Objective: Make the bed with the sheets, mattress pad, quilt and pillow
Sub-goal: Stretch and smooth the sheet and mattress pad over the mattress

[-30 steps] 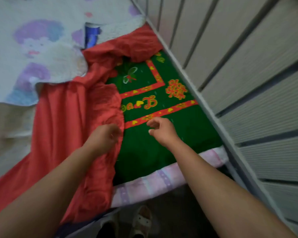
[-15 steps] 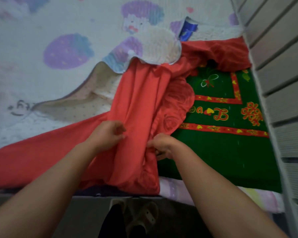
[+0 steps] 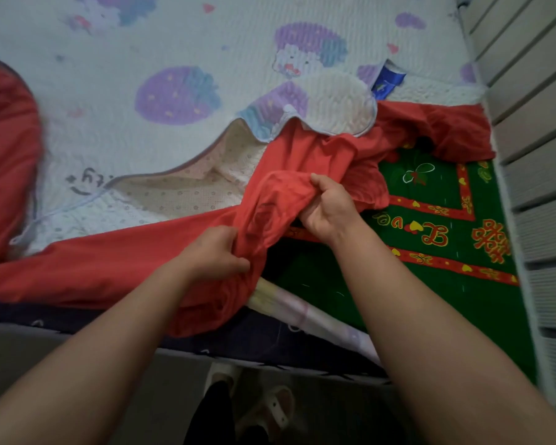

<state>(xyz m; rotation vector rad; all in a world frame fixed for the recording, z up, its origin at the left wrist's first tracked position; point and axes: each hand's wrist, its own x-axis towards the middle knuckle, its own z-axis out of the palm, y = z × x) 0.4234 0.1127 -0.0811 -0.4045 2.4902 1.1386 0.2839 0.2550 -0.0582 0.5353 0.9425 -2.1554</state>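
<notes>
Left hand [image 3: 217,252] and right hand [image 3: 329,205] both gripped bunched red sheet [image 3: 109,264] at bed's near edge, sheet lay between strawberry-print mattress pad [image 3: 174,59] and green patterned blanket [image 3: 430,252]

Home bedroom for sure: bed [image 3: 270,345] piled with white quilted strawberry-print pad [image 3: 206,53], crumpled red sheet [image 3: 109,261], green patterned blanket [image 3: 430,284] along its wall-side edge, pale slippers [image 3: 275,407] on the floor below.
</notes>
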